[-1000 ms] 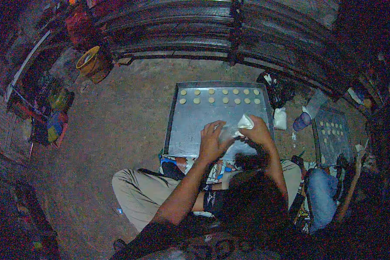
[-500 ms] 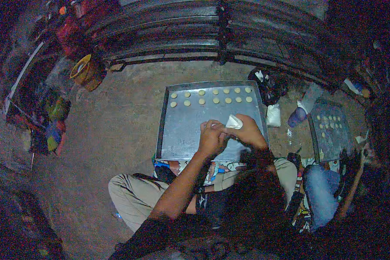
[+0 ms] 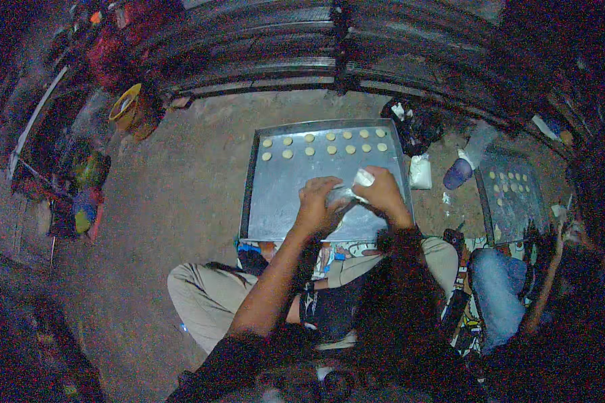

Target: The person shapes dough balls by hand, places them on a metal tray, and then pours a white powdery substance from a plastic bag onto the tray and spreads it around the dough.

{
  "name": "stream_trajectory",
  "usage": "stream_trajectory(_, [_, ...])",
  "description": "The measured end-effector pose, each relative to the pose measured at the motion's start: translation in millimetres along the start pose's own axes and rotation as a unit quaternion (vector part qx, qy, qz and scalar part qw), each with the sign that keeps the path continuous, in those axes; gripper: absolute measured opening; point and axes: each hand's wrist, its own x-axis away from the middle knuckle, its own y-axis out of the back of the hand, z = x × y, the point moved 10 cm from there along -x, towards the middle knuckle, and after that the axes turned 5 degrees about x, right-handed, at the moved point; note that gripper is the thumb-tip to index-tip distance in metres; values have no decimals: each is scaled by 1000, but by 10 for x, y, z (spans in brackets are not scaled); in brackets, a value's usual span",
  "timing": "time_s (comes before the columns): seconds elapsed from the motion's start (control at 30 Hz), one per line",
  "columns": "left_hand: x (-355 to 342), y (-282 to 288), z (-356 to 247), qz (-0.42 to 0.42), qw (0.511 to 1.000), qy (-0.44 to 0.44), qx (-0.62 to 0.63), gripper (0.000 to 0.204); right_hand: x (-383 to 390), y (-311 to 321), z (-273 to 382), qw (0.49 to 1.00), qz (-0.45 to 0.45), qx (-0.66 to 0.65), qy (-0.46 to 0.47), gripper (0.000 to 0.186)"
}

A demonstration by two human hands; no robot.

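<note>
A large metal tray point(image 3: 275, 191) lies in front of my crossed legs, with several small pale discs point(image 3: 331, 150) in two rows across its far part. My right hand point(image 3: 382, 198) grips a soft white packet point(image 3: 364, 180) above the tray, fingers wrapped round it. My left hand point(image 3: 317, 205) is beside it, fingers curled at a translucent, plastic-like part point(image 3: 340, 193) that seems to join the packet; their exact contact is blurred.
A second tray point(image 3: 526, 208) with discs and a person in jeans point(image 3: 494, 295) are at my right. Near them lie a white bag point(image 3: 420, 171), purple container point(image 3: 457, 174) and black bag point(image 3: 415, 131). A yellow bucket point(image 3: 131, 114) and clutter stand left; dark racks point(image 3: 262, 64) behind.
My hands closed together half a second ago and are now a little apart again, with translucent material showing between them. The white packet has shifted slightly left and up in view since one second ago.
</note>
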Motion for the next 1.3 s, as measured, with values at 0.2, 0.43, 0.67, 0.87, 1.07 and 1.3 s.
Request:
stream_trajectory(0.2, [631,220,706,-76,980,144,111,33,51,179,2,999,-8,-39,-33,56])
stream_trajectory(0.43, [809,175,926,-116,951,222,180,18,54,348,-178,997,-66,-22,-42,64])
stream_trajectory(0.67, [998,-193,1307,-93,901,306,293,19,26,399,-449,989,-86,-113,-33,53])
stream_trajectory(0.87, [814,-440,584,11,819,313,480,41,160,483,-343,981,-118,-141,-63,43])
stream_trajectory(1.07, [263,-648,397,-12,576,390,718,51,133,244,-110,984,-42,-165,-43,64])
stream_trajectory(1.3, [-300,-530,883,-8,673,409,616,39,43,-76,-99,960,20,-278,-36,39])
